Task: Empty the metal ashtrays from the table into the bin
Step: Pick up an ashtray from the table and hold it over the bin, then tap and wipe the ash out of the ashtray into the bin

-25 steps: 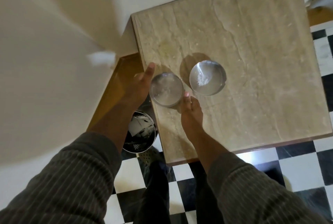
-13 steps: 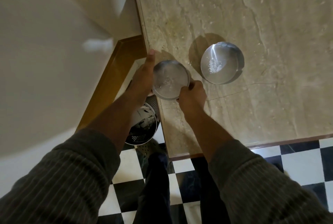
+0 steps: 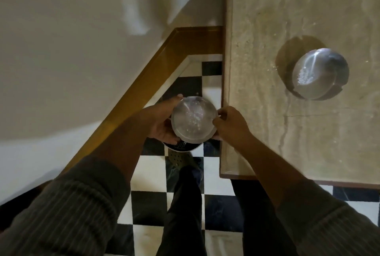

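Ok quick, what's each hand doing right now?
Left hand: closed on the held ashtray, gripping its left rim.
Right hand: closed on the same ashtray's right rim.

Dim warm light is casting a dark shadow left of the ashtray (image 3: 320,74) on the table (image 3: 267,19); wide-angle edges are bending, sleeves blurring.

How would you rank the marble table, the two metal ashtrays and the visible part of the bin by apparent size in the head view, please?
1. Marble table, by far the largest.
2-3. Held ashtray and ashtray on the table: they look alike; the held one is nearer the camera, so no ranking.
4. Bin: only a sliver shows below the held ashtray.
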`<state>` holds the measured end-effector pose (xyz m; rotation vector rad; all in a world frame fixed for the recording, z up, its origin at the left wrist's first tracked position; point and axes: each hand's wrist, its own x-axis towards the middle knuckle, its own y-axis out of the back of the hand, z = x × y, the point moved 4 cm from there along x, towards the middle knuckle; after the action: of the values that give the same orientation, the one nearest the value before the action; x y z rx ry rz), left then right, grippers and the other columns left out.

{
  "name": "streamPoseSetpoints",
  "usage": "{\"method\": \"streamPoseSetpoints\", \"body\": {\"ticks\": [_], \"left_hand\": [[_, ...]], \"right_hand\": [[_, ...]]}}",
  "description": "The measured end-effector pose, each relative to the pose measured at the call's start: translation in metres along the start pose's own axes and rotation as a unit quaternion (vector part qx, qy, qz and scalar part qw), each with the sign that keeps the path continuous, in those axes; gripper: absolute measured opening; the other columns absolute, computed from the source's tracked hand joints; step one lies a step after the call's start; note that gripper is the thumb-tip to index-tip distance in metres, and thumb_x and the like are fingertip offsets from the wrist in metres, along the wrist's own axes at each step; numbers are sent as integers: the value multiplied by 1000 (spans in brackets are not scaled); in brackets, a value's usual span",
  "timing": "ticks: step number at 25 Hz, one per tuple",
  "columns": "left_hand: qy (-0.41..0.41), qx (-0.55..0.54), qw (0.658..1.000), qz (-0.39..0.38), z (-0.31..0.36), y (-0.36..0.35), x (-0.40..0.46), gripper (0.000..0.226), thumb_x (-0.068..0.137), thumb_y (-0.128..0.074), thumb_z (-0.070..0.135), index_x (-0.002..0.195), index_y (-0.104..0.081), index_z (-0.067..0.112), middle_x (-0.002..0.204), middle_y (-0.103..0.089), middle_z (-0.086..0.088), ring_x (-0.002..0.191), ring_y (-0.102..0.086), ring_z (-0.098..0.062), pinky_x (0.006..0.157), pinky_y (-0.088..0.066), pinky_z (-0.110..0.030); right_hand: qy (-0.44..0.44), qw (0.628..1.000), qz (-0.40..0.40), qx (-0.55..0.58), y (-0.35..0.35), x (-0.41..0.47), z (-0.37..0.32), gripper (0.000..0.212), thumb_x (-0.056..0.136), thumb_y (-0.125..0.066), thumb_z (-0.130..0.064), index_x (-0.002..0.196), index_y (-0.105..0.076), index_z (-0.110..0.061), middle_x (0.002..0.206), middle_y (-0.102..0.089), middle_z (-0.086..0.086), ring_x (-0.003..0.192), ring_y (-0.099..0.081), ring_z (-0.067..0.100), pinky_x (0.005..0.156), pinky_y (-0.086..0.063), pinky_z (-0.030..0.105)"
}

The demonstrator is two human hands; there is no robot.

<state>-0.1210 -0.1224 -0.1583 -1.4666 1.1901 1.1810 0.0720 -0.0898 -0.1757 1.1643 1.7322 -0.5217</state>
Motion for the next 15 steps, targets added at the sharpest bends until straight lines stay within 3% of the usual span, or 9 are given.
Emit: {"method": "streamPoseSetpoints", "body": {"ticks": [3,6,9,12,15], "left_hand": [[61,50,994,-76,-15,36,17,111,55,-66,84,136,-49,10,121,-68,-28,94,-73,-46,71,-63,-51],[49,70,988,-128,-18,50,36,98,63,-54,87,122,-58,10,99,-77,-26,86,-75,-43,71,-64,-49],[32,67,981,-177,-23,62,61,107,57,-52,90,130,-58,12,108,-75,-26,92,-73,-44,67,-64,-47],[9,77,972,-221,-24,68,85,103,61,-54,87,137,-55,17,115,-72,-26,99,-70,-45,71,-63,-51],[-26,112,969,-219,-21,66,90,99,47,-78,74,130,-60,23,126,-64,-26,113,-61,-48,84,-57,-61]], "right_hand": [[19,996,-59,-56,-34,12,4,21,90,-56,-4,109,-53,-13,116,-57,13,101,-63,32,76,-63,52],[72,988,-85,-103,-48,20,0,23,93,-58,-9,112,-53,-21,113,-59,8,100,-64,29,77,-63,50],[126,978,-96,-138,-59,29,-7,27,93,-58,-8,113,-55,-26,114,-57,0,102,-63,23,76,-63,43],[146,970,-129,-143,-67,39,-8,32,93,-60,-7,117,-56,-27,123,-57,-1,110,-62,24,84,-61,47],[188,953,-141,-192,-73,43,-10,32,94,-61,-12,120,-59,-31,118,-58,-11,112,-59,17,95,-55,38]]}}
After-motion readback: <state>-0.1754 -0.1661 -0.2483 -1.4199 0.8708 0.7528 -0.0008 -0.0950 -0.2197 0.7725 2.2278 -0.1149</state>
